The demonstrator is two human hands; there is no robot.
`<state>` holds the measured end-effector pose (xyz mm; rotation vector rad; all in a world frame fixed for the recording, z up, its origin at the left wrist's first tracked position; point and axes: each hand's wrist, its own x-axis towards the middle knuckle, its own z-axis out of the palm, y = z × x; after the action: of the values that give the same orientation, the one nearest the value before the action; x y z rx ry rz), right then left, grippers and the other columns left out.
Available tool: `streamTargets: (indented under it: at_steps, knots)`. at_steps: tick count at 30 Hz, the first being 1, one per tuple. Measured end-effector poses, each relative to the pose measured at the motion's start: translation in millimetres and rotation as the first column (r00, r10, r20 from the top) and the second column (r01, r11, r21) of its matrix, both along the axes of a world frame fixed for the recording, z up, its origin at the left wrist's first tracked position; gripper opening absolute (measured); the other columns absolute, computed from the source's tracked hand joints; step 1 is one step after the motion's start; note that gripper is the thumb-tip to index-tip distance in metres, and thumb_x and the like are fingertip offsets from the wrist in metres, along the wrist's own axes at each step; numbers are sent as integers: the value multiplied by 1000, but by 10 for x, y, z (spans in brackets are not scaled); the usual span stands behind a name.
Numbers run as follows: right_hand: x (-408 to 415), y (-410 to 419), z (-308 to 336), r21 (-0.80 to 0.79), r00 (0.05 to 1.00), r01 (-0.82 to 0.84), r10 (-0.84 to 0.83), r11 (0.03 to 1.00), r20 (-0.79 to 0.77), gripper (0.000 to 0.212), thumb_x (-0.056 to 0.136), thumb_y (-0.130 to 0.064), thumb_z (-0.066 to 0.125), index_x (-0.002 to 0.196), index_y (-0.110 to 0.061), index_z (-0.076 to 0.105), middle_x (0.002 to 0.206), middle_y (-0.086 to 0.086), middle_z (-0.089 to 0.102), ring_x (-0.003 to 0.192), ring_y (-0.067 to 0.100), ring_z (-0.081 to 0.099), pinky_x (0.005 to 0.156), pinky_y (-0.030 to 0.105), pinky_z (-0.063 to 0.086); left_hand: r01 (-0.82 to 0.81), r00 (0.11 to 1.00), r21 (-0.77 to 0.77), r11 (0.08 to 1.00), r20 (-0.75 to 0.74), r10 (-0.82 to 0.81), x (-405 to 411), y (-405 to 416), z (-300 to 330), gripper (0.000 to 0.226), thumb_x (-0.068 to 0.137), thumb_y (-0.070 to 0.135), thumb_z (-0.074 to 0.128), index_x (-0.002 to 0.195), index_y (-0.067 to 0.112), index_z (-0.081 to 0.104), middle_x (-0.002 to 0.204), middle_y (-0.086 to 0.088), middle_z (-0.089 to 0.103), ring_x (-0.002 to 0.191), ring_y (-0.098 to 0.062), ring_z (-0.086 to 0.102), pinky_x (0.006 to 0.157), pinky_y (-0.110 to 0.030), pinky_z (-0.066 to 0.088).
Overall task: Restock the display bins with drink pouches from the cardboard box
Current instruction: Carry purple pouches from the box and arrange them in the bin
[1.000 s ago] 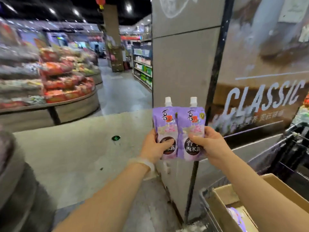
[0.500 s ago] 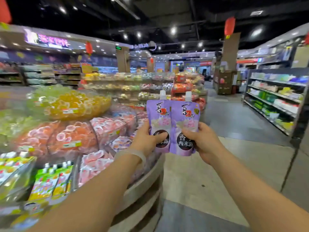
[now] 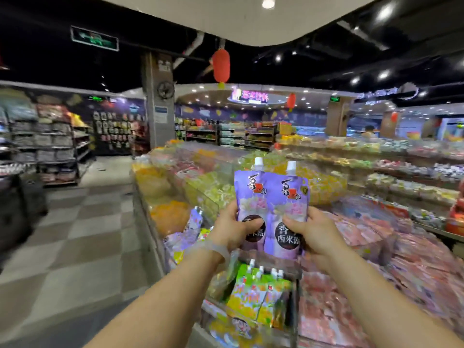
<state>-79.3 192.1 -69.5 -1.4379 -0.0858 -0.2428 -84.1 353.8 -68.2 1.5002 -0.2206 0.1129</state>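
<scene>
Two purple drink pouches (image 3: 272, 207) upright, overlapping, above display bin (image 3: 266, 295) — left hand (image 3: 233, 229) and right hand (image 3: 311, 232) pinch lower edges, thumbs in front; fingers behind hidden. Bin contents blurred.

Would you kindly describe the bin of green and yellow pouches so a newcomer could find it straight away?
Start at the long candy display island on the right of the checkered aisle. At its near end, directly below the two purple pouches held up, sits a clear bin. Its white-capped green-and-yellow pouches stand upright beside pink packets.
</scene>
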Motion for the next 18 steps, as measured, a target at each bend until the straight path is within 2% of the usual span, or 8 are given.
streamTargets:
  at_steps: [4, 5, 7, 9, 11, 13, 16, 18]
  knots:
    - [729, 716, 65, 4, 990, -140, 140, 990, 18, 23, 80, 10, 62, 87, -12, 62, 84, 9, 67, 59, 12, 65, 64, 28, 53, -125, 992, -7, 992, 14, 125, 506, 679, 81, 29, 85, -3, 62, 92, 24, 57, 81, 4, 64, 55, -8, 62, 39, -22, 51]
    - [914, 891, 102, -2, 984, -176, 176, 984, 22, 23, 80, 11, 62, 89, -10, 63, 87, 12, 68, 61, 13, 66, 67, 28, 53, -151, 988, -12, 988, 14, 151, 629, 838, 120, 29, 86, -4, 62, 94, 23, 57, 80, 3, 64, 54, -6, 63, 40, -22, 51]
    - [1260, 1226, 177, -14, 971, -237, 237, 972, 36, 23, 80, 10, 62, 94, -8, 63, 98, 18, 68, 71, 21, 65, 75, 34, 53, -189, 982, -22, 982, 8, 189, 852, 1146, 202, 28, 87, -3, 61, 104, 20, 57, 85, 1, 65, 67, -14, 65, 49, -30, 56]
    - [1593, 1566, 251, -11, 959, -279, 279, 960, 50, 22, 80, 10, 62, 90, -10, 61, 92, 15, 68, 66, 17, 65, 68, 30, 55, -224, 975, -50, 973, -10, 224, 1055, 1447, 284, 32, 88, -1, 60, 111, 21, 55, 89, 0, 65, 79, -25, 64, 57, -40, 57]
    - [1912, 1905, 285, -4, 948, -315, 315, 949, 49, 23, 81, 10, 61, 89, -11, 60, 82, 7, 67, 55, 8, 65, 57, 23, 55, -264, 964, -77, 961, -17, 264, 1282, 1744, 316, 32, 89, -2, 59, 112, 19, 55, 89, -2, 64, 73, -23, 63, 48, -38, 57]
    - [2177, 2219, 254, 0, 938, -344, 344, 939, 38, 22, 80, 10, 62, 89, -10, 61, 84, 8, 67, 60, 10, 66, 64, 27, 55, -321, 947, -30, 947, -7, 321, 1513, 2049, 285, 32, 88, -1, 61, 112, 19, 55, 95, -5, 65, 72, -19, 63, 46, -36, 57]
    - [2552, 2633, 112, 13, 932, -363, 362, 932, 14, 28, 79, 10, 64, 106, 0, 60, 93, 15, 66, 76, 23, 63, 78, 35, 52, -355, 935, 20, 935, -6, 355, 1891, 2495, 138, 37, 85, 2, 64, 116, 19, 56, 106, -7, 64, 91, -28, 64, 74, -59, 55]
    - [2778, 2902, 6, 14, 934, -357, 358, 934, -12, 33, 79, 10, 63, 111, 2, 59, 94, 16, 67, 78, 24, 63, 79, 37, 52, -360, 932, 37, 932, -21, 361, 2144, 2760, 33, 38, 85, 2, 65, 118, 17, 55, 107, -8, 63, 93, -30, 63, 81, -62, 51]
